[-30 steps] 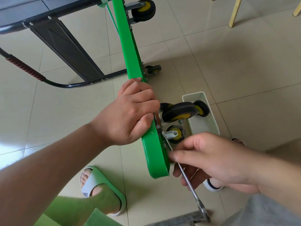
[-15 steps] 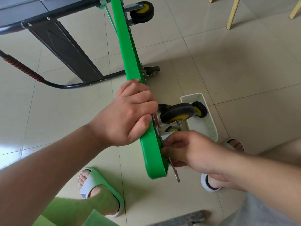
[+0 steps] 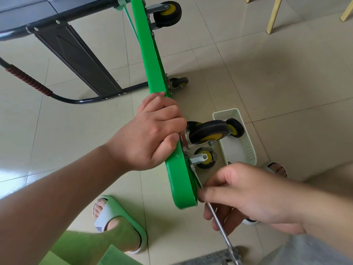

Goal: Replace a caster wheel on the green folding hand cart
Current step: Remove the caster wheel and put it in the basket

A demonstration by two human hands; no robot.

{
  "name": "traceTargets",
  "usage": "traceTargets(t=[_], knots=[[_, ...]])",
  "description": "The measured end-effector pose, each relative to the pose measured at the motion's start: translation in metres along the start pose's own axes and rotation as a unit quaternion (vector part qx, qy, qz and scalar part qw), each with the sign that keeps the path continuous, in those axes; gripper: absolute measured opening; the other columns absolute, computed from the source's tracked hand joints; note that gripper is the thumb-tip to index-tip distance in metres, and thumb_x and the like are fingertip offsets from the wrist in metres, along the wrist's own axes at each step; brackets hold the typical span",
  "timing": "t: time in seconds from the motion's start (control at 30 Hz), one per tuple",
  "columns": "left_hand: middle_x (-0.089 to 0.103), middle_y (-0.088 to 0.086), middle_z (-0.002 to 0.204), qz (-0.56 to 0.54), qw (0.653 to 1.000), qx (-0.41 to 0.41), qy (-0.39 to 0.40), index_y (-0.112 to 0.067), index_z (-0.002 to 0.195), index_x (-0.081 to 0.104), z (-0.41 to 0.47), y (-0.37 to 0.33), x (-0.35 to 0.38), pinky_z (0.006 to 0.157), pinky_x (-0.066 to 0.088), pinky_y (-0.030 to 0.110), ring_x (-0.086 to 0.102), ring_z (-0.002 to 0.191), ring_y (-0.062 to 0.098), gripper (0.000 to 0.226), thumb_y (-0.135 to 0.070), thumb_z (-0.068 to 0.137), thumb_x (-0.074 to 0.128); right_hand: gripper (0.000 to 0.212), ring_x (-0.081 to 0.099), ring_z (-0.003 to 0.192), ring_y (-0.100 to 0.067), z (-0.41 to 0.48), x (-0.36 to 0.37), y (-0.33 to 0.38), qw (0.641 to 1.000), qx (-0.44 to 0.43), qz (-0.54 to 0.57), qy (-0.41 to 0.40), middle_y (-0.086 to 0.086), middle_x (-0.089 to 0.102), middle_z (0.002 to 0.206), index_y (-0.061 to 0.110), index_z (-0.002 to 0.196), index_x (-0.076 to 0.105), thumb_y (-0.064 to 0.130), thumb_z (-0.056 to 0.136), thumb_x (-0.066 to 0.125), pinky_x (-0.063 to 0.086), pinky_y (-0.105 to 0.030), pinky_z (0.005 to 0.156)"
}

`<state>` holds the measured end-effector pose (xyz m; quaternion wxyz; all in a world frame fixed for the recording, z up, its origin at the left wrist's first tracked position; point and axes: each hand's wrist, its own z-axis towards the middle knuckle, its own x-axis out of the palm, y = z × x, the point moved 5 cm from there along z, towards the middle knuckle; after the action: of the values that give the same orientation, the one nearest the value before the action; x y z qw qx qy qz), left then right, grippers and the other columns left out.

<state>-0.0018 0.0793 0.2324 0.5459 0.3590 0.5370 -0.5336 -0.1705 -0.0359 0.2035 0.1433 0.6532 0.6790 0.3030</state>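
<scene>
At ten o'clock sits the black handle frame [image 3: 76,52]. The green folding hand cart [image 3: 147,44] stands on its edge, running from twelve down toward six, and the left hand [image 3: 152,134] is wrapped round the deck's rim midway. Right at that hand's three o'clock a black-and-yellow caster wheel [image 3: 209,131] sticks out over a white basket [image 3: 246,148]. A second caster [image 3: 205,157] hangs just below it. At five o'clock the right hand [image 3: 254,196] grips a steel wrench [image 3: 221,228] — its upper end runs up along the deck's underside
</scene>
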Motion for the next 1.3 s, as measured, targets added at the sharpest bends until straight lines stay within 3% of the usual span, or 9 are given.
traceTargets(t=[0.27,0.43,0.67,0.8,0.93,1.0,1.13,1.3], knots=[[0.061,0.01,0.101,0.007,1.0,0.001,-0.004,-0.011,0.094,0.067,0.0,0.0,0.0,0.121,0.027,0.053,0.054,0.111,0.031,0.038,-0.023,0.102,0.032,0.026,0.07,0.066,-0.02,0.007,0.001,0.013,0.997,-0.062,0.041,-0.031,-0.013,0.073,0.078,-0.002,0.098,0.07,0.024,0.097,0.066,0.057,-0.027,0.06],[0.062,0.01,0.101,0.005,1.0,0.002,-0.004,-0.01,0.093,0.067,0.0,0.0,0.0,0.12,0.027,0.052,0.055,0.11,0.032,0.038,-0.023,0.101,0.033,0.022,0.07,0.067,-0.02,0.019,-0.003,0.012,0.995,-0.086,0.034,-0.045,-0.016,0.074,0.083,0.002,0.097,0.074,0.023,0.098,0.066,0.058,-0.029,0.062],[0.061,0.008,0.1,0.001,1.0,-0.002,0.003,-0.012,0.094,0.066,0.001,0.0,0.001,0.121,0.027,0.052,0.056,0.11,0.031,0.037,-0.025,0.102,0.032,0.016,0.077,0.086,-0.024,0.046,-0.013,0.0,0.99,-0.087,-0.039,-0.106,-0.01,0.078,0.094,0.016,0.102,0.074,0.028,0.092,0.077,0.064,-0.041,0.082],[0.061,0.008,0.102,0.004,1.0,-0.003,0.006,-0.012,0.095,0.066,0.0,0.001,0.0,0.121,0.026,0.051,0.055,0.111,0.031,0.037,-0.025,0.102,0.032,0.019,0.074,0.091,-0.022,0.052,-0.018,0.0,0.977,-0.117,-0.106,-0.139,0.0,0.077,0.096,0.029,0.099,0.075,0.044,0.087,0.078,0.059,-0.049,0.092],[0.061,0.008,0.102,0.002,1.0,-0.003,0.004,-0.012,0.095,0.067,-0.001,0.0,0.0,0.121,0.027,0.051,0.055,0.111,0.031,0.037,-0.025,0.102,0.032,0.02,0.074,0.087,-0.028,0.042,-0.014,-0.002,0.978,-0.097,-0.139,-0.123,-0.003,0.076,0.092,0.03,0.099,0.073,0.047,0.089,0.075,0.061,-0.053,0.086],[0.061,0.008,0.101,0.002,1.0,-0.004,0.004,-0.012,0.095,0.067,0.0,0.0,0.0,0.121,0.026,0.051,0.055,0.111,0.031,0.038,-0.025,0.102,0.032,0.013,0.075,0.083,-0.032,0.036,-0.011,-0.005,0.987,-0.067,-0.119,-0.09,-0.008,0.077,0.088,0.023,0.098,0.074,0.036,0.093,0.074,0.064,-0.048,0.08],[0.061,0.008,0.1,0.001,1.0,-0.005,0.003,-0.011,0.094,0.066,0.001,-0.001,0.0,0.121,0.027,0.051,0.055,0.11,0.031,0.038,-0.025,0.102,0.031,0.015,0.073,0.071,-0.022,0.017,-0.004,-0.002,0.996,-0.043,-0.062,-0.046,-0.011,0.078,0.085,0.007,0.098,0.073,0.022,0.096,0.071,0.062,-0.032,0.066],[0.06,0.008,0.101,0.0,1.0,-0.005,0.002,-0.012,0.094,0.066,0.0,-0.001,0.0,0.121,0.027,0.052,0.055,0.111,0.032,0.037,-0.024,0.102,0.032,0.02,0.072,0.07,-0.024,0.005,-0.003,0.01,0.997,-0.055,0.003,-0.053,-0.02,0.077,0.088,0.002,0.096,0.073,0.022,0.097,0.068,0.06,-0.031,0.064]])
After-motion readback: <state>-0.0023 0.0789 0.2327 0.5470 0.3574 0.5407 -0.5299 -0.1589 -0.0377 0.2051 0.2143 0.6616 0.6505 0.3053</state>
